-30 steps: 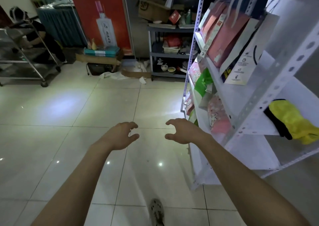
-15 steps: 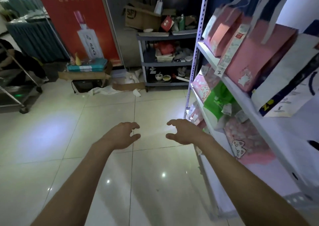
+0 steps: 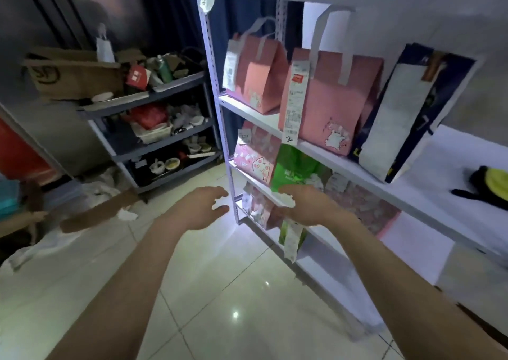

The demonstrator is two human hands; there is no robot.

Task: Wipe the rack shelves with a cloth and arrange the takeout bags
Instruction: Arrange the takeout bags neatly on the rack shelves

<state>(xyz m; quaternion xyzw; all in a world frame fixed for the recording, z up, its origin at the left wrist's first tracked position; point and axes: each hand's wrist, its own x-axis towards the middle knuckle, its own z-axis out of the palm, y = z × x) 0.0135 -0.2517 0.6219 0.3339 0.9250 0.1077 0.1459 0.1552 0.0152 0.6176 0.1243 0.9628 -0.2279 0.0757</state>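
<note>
Neither grip holds anything: the left hand point(image 3: 202, 208) and right hand point(image 3: 305, 205) hang loosely curled, the right just in front of the green takeout bag point(image 3: 294, 167) on the rack point(image 3: 223, 139). Wiping seems not yet begun. The next move is probably to fetch the yellow cloth point(image 3: 493, 183), which lies on a shelf well to the right.

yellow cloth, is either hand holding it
No, the yellow cloth lies on the shelf at far right, apart from the left hand and the right hand.

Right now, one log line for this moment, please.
left hand: empty | right hand: before green plastic bag, contact unclear | yellow-black cloth: on white shelf
</note>
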